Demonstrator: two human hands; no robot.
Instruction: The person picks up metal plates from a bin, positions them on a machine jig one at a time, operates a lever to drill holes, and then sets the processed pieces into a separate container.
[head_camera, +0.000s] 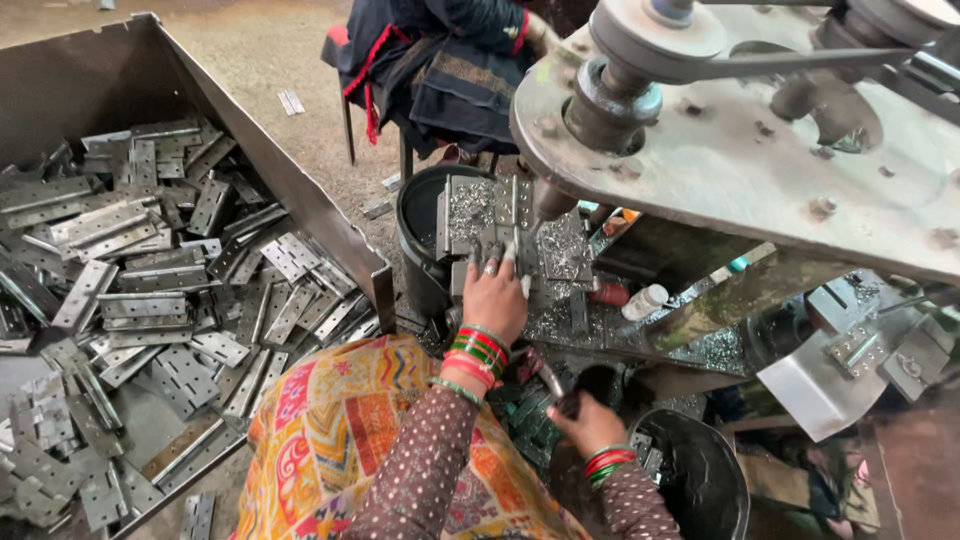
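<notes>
Drilling step: left hand (494, 298) is pinching a flat grey metal hinge plate (497, 245) under the drill bit (548, 206). Right hand (590, 423) is closing round a dark lever handle (566, 397); next move probably needs a steady pull.

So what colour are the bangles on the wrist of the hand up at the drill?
Red and green bangles on the left hand, clearest in the head view.

Illumination: soft, even daylight, moderately bright, with no hard shadows cast. Mild glare noted on the metal hinges (150, 290) in the bin and on the pale machine plate (740, 150) at upper right. Lower right corner falls dim and murky. Slight motion blur softens the right hand (590, 420). Wide-angle distortion bends the frame edges. Centre focus acceptable; fine detail smeared by compression.
</notes>
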